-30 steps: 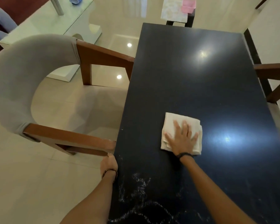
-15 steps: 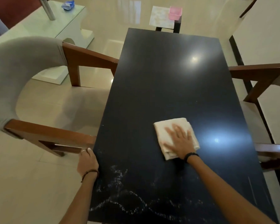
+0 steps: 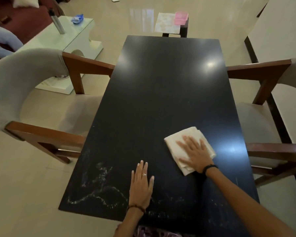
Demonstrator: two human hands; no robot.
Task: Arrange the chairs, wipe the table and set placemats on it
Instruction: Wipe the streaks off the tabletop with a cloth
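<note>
The right hand (image 3: pixel 194 154) presses with flat, spread fingers on a folded cream cloth (image 3: pixel 188 147), which lies on the dark rectangular table (image 3: pixel 161 93) near its right edge. The left hand (image 3: pixel 141 183) rests flat on the table (fingers straight, holding nothing), beside white smears (image 3: pixel 96 190).

A cream cloth (image 3: pixel 189 148) lies on the black table (image 3: pixel 161 100), flanked by grey-upholstered, brown-framed chairs (image 3: pixel 41 103).

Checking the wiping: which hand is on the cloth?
The right hand, pressed flat on the cloth; the left hand lies flat on the bare table.
</note>
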